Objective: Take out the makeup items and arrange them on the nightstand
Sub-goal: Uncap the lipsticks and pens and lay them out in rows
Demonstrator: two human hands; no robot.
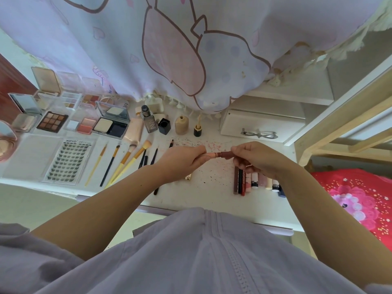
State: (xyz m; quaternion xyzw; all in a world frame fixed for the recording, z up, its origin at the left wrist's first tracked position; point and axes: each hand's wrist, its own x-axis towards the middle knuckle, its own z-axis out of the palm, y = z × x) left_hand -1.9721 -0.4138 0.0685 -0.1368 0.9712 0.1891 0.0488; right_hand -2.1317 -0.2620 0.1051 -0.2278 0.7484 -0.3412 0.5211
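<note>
Above the white nightstand [212, 187], my left hand [186, 160] and my right hand [256, 158] hold one brown-red lipstick [220, 154] between them, each pinching an end. The tube lies level between my fingertips. Below my right hand a row of lipsticks and tubes [254, 182] lies side by side. Several brushes [125, 160] are lined up left of my left wrist. Open palettes and compacts [70, 115] fill the back left, and a lash tray [67, 160] sits in front of them. Foundation bottles [161, 122] stand at the back middle.
A printed lilac cloth [180, 49] hangs over the back of the nightstand. A white box [261, 124] with an eyelash curler [259, 133] on it stands at the back right. A bed with a red flowered cover [360, 198] lies to the right. Red and dark specks dot the tabletop.
</note>
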